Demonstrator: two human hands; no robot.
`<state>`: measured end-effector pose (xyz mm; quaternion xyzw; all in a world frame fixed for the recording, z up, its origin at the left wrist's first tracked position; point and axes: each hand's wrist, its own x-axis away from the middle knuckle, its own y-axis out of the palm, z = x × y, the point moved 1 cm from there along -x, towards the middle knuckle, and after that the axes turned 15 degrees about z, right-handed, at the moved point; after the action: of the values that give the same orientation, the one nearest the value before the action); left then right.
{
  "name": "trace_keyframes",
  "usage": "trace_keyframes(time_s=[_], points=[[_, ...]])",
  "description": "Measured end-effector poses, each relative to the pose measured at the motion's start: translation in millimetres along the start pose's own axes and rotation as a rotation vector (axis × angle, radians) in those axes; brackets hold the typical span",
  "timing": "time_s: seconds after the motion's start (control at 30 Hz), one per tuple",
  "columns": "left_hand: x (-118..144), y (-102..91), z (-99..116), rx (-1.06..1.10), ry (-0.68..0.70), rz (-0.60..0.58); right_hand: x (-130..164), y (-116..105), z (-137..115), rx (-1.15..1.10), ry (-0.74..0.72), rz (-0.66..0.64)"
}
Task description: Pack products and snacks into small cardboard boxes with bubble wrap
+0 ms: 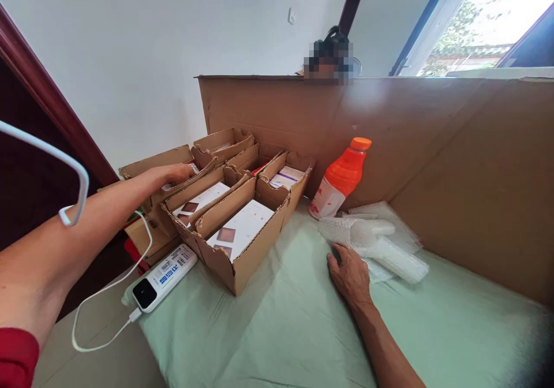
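My left hand [178, 172] reaches far left into an open cardboard box [142, 167] at the table's edge; its fingers are inside the box and what they touch is hidden. My right hand [350, 275] lies flat on the pale green cloth [281, 330], fingertips against a pile of bubble wrap bags [376, 238]. Between the hands stand several open cardboard boxes, the nearest [236, 235] holding a white packet with brown squares.
An orange bottle [341, 177] leans against a tall cardboard wall [454, 163] at the back. A white power bank [163, 277] with a white cable [99, 295] lies at the front left. A person's head [329, 59] shows behind the wall.
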<state>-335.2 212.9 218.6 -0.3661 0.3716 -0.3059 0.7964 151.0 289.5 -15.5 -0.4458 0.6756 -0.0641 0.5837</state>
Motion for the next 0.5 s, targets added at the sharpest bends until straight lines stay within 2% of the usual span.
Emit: trace_keyframes(time_s=[0.1, 0.2, 0.27, 0.3, 0.4, 0.5], points=[[5, -25.3, 8, -0.042, -0.049, 0.106, 1, -5, -4, -0.095, 0.023, 0.074], [20, -57.9, 30, -0.012, -0.036, 0.341, 2, -10, -8, -0.136, 0.025, 0.109], [38, -73.0, 58, 0.188, 0.045, 0.494, 4, -13, -10, -0.165, 0.023, 0.126], [49, -76.3, 77, 0.329, 0.126, 0.499, 4, -14, -11, -0.175, 0.026, 0.135], [83, -65.3, 150, 0.639, 0.365, 0.392, 5, -17, -13, -0.196, 0.045, 0.166], [103, -23.1, 228, 0.854, 0.421, 0.229, 5, -19, -13, -0.207, 0.068, 0.183]])
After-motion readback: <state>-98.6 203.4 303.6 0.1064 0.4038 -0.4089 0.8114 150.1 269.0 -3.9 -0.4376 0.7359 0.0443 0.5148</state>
